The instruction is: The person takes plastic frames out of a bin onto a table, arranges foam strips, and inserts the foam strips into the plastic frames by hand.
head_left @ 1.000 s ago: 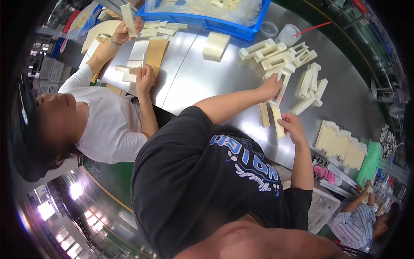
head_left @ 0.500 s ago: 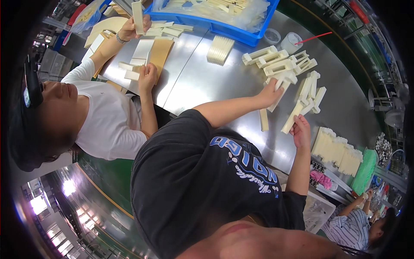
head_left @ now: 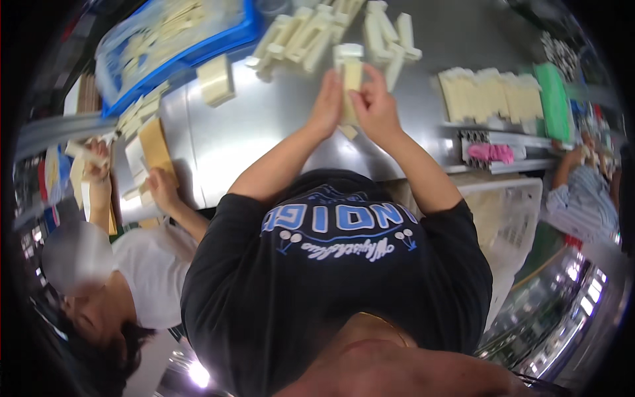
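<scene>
In front of me, both hands are together at one cream-coloured long frame piece point(head_left: 348, 51) with a block-like far end. My left hand point(head_left: 326, 106) has its fingers closed along the frame's left side. Between the fingers of my right hand point(head_left: 377, 109) is a flat cream strip point(head_left: 352, 77), lying over the frame's middle. Whether the strip is seated in the frame cannot be made out. Under my hands, a loose cream strip point(head_left: 348, 132) shows on the metal table point(head_left: 264, 112). Beyond are several similar open cream frames point(head_left: 307, 36), with more long pieces point(head_left: 383, 33) to their right.
At the far left stands a blue tray point(head_left: 192, 65) with plastic film and cream strips. A stack of strips point(head_left: 215, 81) sits near it. Rows of cream pieces point(head_left: 489, 96) lie at right, beside a green block point(head_left: 553, 99) and pink cloth point(head_left: 491, 153). A co-worker's hand point(head_left: 162, 188) is at left.
My view has swung to the right. Both hands have come together, bringing the right hand's flat strip onto the frame piece in my left hand.
</scene>
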`<state>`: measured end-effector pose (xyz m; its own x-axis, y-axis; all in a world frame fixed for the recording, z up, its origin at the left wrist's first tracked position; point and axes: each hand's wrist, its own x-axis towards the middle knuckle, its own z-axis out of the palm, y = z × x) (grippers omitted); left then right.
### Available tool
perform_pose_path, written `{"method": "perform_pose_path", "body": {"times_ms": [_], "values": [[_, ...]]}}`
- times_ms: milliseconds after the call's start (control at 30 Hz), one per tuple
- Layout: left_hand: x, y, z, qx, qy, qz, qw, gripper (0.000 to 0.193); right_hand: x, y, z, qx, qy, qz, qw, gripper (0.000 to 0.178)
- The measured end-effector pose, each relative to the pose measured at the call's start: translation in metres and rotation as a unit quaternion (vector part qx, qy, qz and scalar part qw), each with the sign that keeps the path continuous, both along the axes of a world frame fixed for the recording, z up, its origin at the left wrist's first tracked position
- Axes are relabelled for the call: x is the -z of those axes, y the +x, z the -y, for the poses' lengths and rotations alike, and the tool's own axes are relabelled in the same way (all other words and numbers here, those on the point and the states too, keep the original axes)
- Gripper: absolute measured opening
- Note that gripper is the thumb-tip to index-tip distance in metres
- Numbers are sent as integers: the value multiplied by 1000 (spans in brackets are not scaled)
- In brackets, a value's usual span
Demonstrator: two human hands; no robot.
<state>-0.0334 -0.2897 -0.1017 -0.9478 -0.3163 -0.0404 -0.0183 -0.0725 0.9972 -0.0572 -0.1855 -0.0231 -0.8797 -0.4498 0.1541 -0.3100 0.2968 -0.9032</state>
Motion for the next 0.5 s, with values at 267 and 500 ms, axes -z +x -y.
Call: {"method": "perform_pose_path", "body": {"times_ms": [267,500], "values": [[-31,2,3,53,90,-33,994,43,1,1,-7,-32,6,-49,998,55],[-31,1,5,52,81,-41,995,40,0,-2,-7,-39,33,-89,995,55]]}}
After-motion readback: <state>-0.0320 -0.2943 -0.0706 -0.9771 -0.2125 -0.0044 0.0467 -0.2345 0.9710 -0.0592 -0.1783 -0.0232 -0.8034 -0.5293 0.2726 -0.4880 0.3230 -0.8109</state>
